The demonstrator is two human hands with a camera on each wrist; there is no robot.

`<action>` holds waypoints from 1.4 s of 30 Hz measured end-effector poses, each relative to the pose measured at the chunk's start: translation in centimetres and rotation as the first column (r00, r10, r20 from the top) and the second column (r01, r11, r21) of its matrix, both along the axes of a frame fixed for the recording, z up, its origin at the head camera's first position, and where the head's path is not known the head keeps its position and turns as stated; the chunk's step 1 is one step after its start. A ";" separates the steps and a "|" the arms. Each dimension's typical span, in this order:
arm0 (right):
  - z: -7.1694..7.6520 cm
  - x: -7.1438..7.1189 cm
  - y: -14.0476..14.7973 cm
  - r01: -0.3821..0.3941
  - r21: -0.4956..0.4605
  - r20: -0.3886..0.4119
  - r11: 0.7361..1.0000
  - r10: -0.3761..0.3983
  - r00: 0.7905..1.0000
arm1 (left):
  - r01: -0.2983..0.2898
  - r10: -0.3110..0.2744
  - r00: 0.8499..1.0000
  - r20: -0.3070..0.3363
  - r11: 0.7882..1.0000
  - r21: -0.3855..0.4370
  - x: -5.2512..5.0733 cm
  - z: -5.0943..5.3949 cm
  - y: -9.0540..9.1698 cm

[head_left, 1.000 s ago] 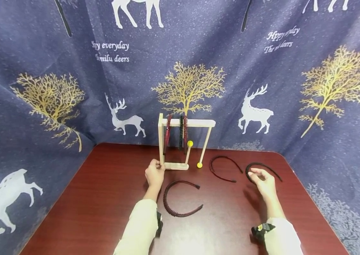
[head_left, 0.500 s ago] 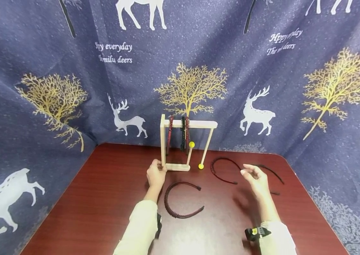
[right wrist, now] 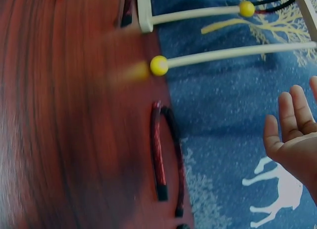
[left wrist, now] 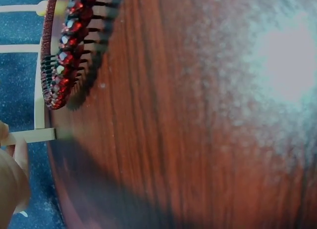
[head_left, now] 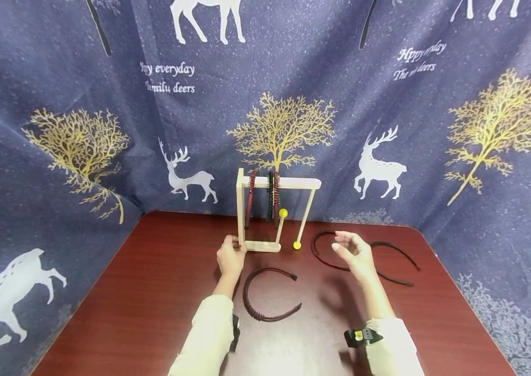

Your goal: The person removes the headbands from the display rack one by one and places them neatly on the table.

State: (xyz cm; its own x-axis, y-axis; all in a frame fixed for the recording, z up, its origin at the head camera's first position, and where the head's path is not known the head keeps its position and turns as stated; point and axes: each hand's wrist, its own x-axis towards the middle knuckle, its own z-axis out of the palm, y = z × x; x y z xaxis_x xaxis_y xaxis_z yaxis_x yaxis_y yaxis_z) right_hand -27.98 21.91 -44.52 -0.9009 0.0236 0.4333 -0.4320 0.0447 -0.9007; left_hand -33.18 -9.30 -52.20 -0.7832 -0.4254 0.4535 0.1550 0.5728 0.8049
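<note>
My left hand (head_left: 231, 257) grips the lower left post of a pale wooden rack (head_left: 295, 183) with yellow ball ends. Its fingers also show around the wood in the left wrist view. Over the rack's top bar hang a red headband (head_left: 249, 201), a black headband (head_left: 269, 196) and another red one beside it. In the air over a dark red headband (head_left: 314, 248) is my right hand (head_left: 357, 256), holding nothing, its fingers loosely bent and apart. It covers part of that headband. A toothed dark red headband (head_left: 249, 303), beaded (left wrist: 64, 56) in the left wrist view, lies nearest me.
To the right of my right hand a black headband (head_left: 404, 253) lies on the reddish-brown table (head_left: 152, 303). Behind the table hangs a blue cloth (head_left: 265, 68) printed with deer and trees, close behind the rack.
My right hand has moved left, away from the black headband at the right, to over the dark red one. The left hand stays on the rack. The head view has shifted slightly.
</note>
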 end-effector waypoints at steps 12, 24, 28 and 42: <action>0.5 -0.6 -3.2 -0.108 -0.030 -0.027 0.994 0.107 0.994 | 0.012 -0.012 1.000 -0.009 1.000 0.021 0.3 0.3 -0.1; 1.8 -1.6 -6.8 -0.207 -0.110 -0.058 0.972 0.202 0.978 | 0.022 -0.022 1.000 -0.011 0.997 0.079 0.0 -0.1 -0.2; 2.1 -1.7 -7.6 -0.233 -0.118 -0.060 0.965 0.227 0.972 | 0.018 -0.018 1.000 -0.004 0.998 0.055 0.1 -0.2 -0.1; 3.0 -3.0 -10.4 -0.271 -0.090 -0.045 0.958 0.268 0.962 | 0.011 -0.010 1.000 -0.017 0.999 0.034 0.3 -0.2 -0.1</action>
State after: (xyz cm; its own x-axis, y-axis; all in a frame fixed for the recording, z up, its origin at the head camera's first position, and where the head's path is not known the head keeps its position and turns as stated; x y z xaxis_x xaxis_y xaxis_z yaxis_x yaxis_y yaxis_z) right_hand -31.00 11.56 -41.48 -0.8651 -0.1759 0.4697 -0.4452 -0.1621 -0.8806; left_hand -32.86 -9.38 -52.36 -0.7800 -0.4328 0.4520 0.1746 0.5430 0.8214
